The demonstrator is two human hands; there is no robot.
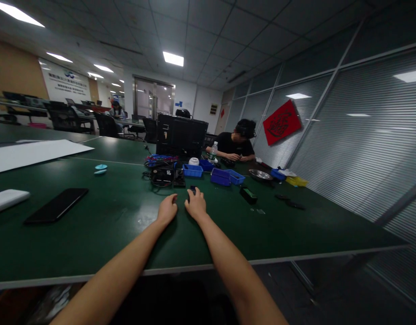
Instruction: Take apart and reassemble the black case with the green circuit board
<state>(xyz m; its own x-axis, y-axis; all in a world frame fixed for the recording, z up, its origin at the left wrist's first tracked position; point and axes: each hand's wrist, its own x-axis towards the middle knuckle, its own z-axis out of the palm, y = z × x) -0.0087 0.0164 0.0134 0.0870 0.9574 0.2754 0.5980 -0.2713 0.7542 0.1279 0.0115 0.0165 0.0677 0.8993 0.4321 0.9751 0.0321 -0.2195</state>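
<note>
My left hand (168,209) rests on the green table with its fingers curled in. Whatever it may hold is hidden from view. Just to its right, my right hand (196,205) bends its fingers around a small dark object (193,188), whose kind I cannot make out. The two hands are apart, with a narrow strip of tabletop between them. Beyond them lie a black box-shaped device with cables (162,176) and a small black stand-like piece (179,178).
Blue trays (193,170), a white ball (193,161), a bottle (214,151) and a monitor (182,135) stand farther back. Right: a black-green box (248,195) and a metal dish (261,174). Left: a black slab (57,206). A co-worker (233,144) sits across.
</note>
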